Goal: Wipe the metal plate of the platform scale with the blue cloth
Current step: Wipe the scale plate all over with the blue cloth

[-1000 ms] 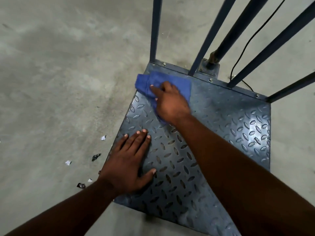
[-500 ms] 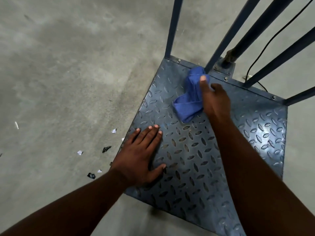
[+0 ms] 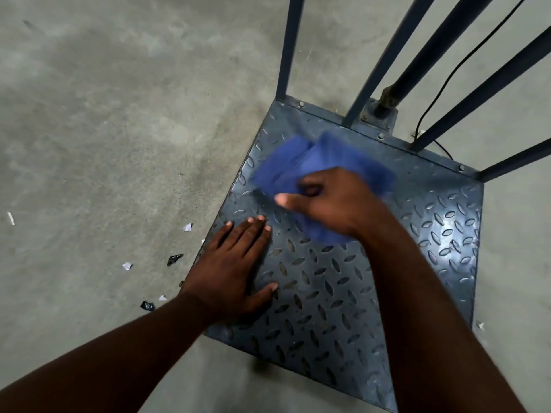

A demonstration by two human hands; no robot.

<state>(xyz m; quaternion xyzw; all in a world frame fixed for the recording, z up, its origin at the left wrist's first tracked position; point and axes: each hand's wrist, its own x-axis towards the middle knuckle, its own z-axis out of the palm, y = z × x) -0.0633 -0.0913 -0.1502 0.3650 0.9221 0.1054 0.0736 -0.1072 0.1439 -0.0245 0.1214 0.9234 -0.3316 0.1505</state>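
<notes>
While the concrete floor fills most of the head view, the platform scale sits on it toward the right, its metal plate a dark blue-grey square of raised diamond tread with a glare patch near its right edge. Four blue rails rise from the bolted far edge of the plate, and a darker round post stands in a bracket among them. A thin black cable runs along the floor behind the post.

Both bare forearms reach in from the bottom of the picture. The right hand is over the far-left part of the plate, its fingers closed around the blue cloth, thumb sticking out to the left. The cloth is bunched and motion-blurred; it spreads beyond the hand toward the far edge and also shows below the wrist. Whether it is pressed onto the tread or just above it I cannot tell through the blur.

The left hand lies flat, palm down, on the plate's near-left side, fingers straight and close together, thumb spread to the right, holding nothing.

Small white and black scraps are scattered on the floor just left of the plate.
</notes>
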